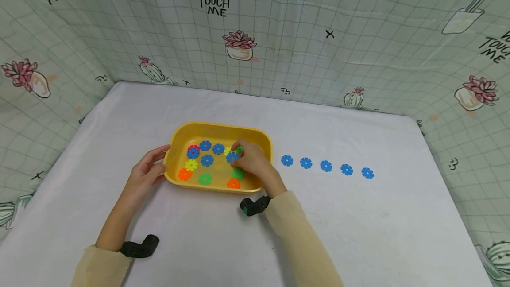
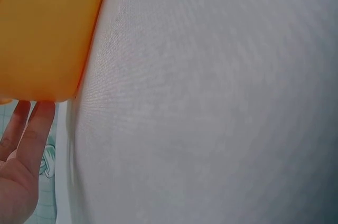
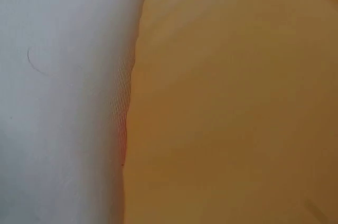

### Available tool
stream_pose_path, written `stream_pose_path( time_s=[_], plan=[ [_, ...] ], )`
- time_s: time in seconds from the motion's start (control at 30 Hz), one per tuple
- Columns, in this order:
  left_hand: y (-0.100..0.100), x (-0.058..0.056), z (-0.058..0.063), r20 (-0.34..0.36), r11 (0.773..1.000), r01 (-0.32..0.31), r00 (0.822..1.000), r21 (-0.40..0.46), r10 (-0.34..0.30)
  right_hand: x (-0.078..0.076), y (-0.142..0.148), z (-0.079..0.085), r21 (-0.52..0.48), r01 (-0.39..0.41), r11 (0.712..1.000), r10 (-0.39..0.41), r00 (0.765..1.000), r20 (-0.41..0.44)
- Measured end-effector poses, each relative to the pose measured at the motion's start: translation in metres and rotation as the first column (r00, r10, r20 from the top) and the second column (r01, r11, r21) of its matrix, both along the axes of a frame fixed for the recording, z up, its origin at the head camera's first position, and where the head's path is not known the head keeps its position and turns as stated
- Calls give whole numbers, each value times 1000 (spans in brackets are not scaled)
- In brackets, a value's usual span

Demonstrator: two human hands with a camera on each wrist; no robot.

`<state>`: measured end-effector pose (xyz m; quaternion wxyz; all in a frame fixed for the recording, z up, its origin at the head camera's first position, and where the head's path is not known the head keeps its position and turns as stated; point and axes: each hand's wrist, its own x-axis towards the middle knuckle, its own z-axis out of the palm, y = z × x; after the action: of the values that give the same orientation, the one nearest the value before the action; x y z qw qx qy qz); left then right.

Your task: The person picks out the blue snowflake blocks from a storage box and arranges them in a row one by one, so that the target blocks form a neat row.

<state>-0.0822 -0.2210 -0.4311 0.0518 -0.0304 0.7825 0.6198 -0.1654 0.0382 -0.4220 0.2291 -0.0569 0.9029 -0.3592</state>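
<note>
A yellow plastic tray stands on the table with several notched plastic discs lying inside it, in blue, green, yellow, orange and pink. My left hand touches the tray's left end with nearly straight fingers. In the left wrist view those fingertips rest against the tray's end wall. Inside the tray's right half, my right hand pinches a blue notched disc between thumb and fingers. Close to these fingers lie a green disc and a partly covered yellow disc. The right wrist view shows only the tray wall and cloth.
To the right of the tray, several blue discs lie in a spaced row on the white tablecloth, from a near disc to a far disc. A patterned curtain hangs behind the table and along both sides.
</note>
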Motion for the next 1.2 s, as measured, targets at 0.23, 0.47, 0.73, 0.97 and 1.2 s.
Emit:
stream_pose_path(
  time_s=[0.23,0.47,0.73,0.97,1.2],
  plan=[
    [0,1,2,6,1000,1,1000,-2,-1,-3,-2,-1,30,-13,999,13,1000,14],
    [0,1,2,6,1000,-1,1000,-6,1,-3,-3,0,41,-20,999,19,999,28],
    [0,2,1,10,1000,-2,1000,-12,2,-2,-3,-1,47,-21,999,20,999,28],
    [-1,1,0,3,1000,6,1000,18,-6,-3,-2,-2,58,-31,998,30,999,17],
    [0,1,1,5,1000,5,1000,15,-5,-2,-2,-2,73,-34,997,34,999,5]
  ],
)
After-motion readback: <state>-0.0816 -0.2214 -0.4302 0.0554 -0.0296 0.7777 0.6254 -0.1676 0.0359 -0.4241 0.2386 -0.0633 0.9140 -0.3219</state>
